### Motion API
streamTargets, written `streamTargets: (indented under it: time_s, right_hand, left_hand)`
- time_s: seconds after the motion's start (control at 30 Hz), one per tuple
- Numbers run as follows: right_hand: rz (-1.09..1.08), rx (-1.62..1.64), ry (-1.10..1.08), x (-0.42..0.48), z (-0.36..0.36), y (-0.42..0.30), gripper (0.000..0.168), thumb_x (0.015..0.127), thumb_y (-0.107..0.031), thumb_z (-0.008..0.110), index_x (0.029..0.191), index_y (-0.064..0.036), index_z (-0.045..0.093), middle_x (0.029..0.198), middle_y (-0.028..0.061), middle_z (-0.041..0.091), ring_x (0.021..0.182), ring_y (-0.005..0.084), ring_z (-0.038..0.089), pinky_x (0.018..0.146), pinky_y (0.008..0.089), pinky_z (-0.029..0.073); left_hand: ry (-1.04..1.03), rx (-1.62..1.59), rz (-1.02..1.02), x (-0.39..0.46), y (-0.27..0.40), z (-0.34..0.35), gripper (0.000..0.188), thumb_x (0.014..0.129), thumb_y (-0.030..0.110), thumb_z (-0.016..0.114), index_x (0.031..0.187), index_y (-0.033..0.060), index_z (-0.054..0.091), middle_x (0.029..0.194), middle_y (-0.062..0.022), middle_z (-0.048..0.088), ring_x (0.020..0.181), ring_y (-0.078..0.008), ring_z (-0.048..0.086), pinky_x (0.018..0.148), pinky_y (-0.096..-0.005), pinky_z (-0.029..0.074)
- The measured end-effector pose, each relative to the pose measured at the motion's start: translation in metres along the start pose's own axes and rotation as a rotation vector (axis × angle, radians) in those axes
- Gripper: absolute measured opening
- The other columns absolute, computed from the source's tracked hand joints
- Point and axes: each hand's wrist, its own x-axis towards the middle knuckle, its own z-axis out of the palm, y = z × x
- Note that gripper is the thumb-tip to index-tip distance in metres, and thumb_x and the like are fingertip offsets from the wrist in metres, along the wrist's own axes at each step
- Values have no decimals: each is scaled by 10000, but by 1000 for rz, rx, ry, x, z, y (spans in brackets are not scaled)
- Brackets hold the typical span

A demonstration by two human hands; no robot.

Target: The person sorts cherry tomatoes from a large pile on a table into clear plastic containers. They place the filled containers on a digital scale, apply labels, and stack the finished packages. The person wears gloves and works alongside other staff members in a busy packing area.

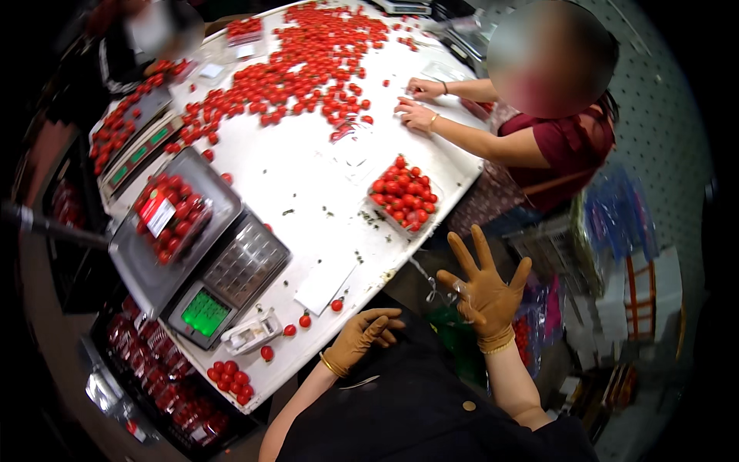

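My right hand (488, 289), in a tan glove, is raised beyond the table's near right edge with its fingers spread; a scrap of clear plastic film (462, 291) clings to it. In a matching glove, my left hand (361, 341) hangs at the near edge with loosely bent fingers and nothing seen in it. An uncovered clear punnet of cherry tomatoes (404, 193) stands on the white table (288, 173) near the right edge. On the digital scale (202, 315) at left, a wrapped, labelled tomato punnet (171, 216) rests on the metal pan.
A tape dispenser (252, 332) and loose tomatoes (235, 378) lie at the near corner. A large spread of tomatoes (312, 63) covers the far part. Crates of packed punnets (156, 358) stand below left. A co-worker's hands (418, 104) are at the right edge; another person is at far left.
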Motion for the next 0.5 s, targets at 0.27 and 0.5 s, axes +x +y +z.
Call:
streamTargets:
  time_s: [0.27,0.5]
  right_hand:
    - [321,-78,-61,6,5,22,961,792,-757,383,1479,-184,31,1516,196,25,1246,564,295,459,326,566]
    - [561,-182,-80,26,1,42,940,811,-736,375,1479,-168,35,1508,217,60,1261,553,280,529,377,587]
  left_hand:
    - [141,-564,377,-20,-14,5,461,968,287,473,1317,-9,420,1168,-174,583,837,-128,613,665,-210,493]
    - [450,-639,671,-50,-41,-11,220,961,217,502,1062,45,595,987,-90,636,765,-97,588,630,-197,462]
